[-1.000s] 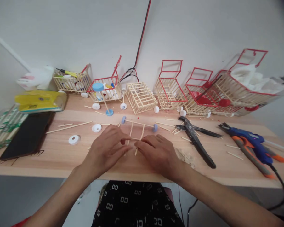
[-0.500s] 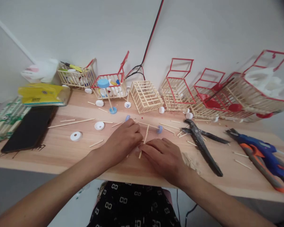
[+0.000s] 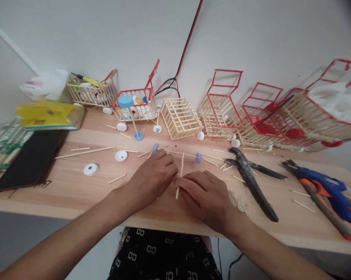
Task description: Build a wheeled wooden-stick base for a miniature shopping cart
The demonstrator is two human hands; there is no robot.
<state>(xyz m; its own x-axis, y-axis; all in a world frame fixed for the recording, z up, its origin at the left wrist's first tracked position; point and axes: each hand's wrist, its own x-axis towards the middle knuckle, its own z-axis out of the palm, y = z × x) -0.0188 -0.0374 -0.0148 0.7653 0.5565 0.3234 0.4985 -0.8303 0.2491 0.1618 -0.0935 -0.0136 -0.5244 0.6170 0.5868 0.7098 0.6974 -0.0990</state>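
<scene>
My right hand (image 3: 206, 192) is closed, thumb and forefinger pinching a short, thin wooden stick (image 3: 181, 165) that points away from me just above the table. My left hand (image 3: 155, 177) is curled with its fingertips right beside the stick; what lies between them is hidden. Just beyond both hands lies a stick axle with a lilac cap at each end, the right cap (image 3: 198, 158) and the left cap (image 3: 155, 148) both showing. Beside my right wrist is a pale, crumpled scrap (image 3: 238, 203).
Stick-built carts line the wall, among them a plain stick basket (image 3: 181, 118) and a red-trimmed cart (image 3: 220, 112). Pliers-like black cutters (image 3: 251, 182) and a blue glue gun (image 3: 324, 181) lie right. White caps (image 3: 90, 169), loose sticks and a dark slab (image 3: 29, 159) lie left.
The near end of the stick has swung slightly right, so it stands more upright in view. Both hands stay close together; the whole view has shifted a little.
</scene>
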